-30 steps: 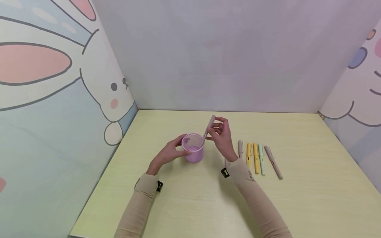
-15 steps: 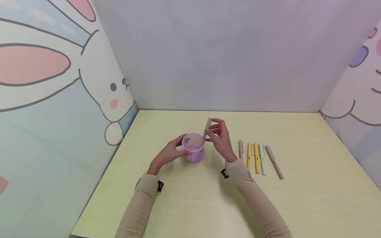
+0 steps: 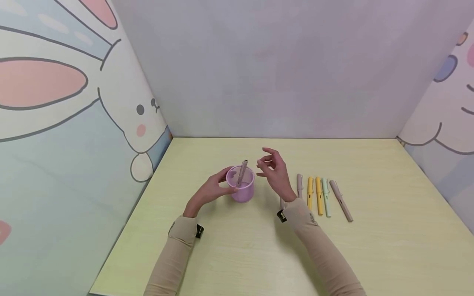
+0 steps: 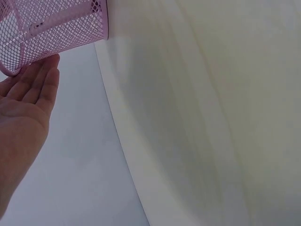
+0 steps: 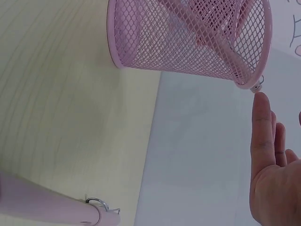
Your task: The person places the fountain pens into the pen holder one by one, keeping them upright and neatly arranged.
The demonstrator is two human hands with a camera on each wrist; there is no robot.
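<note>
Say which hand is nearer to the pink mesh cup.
Left. The left hand grips the pink mesh cup from its left side; the right hand is just right of its rim, holding nothing.

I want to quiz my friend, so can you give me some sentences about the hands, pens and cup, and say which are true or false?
1. The left hand holds the mesh cup. True.
2. A pinkish-gray pen leans inside the cup. True.
3. The right hand grips that pen. False: it holds nothing.
4. The two yellow pens are in the cup. False: they lie on the table.
5. In the head view, the green pen lies just right of the yellow ones. True.
</note>
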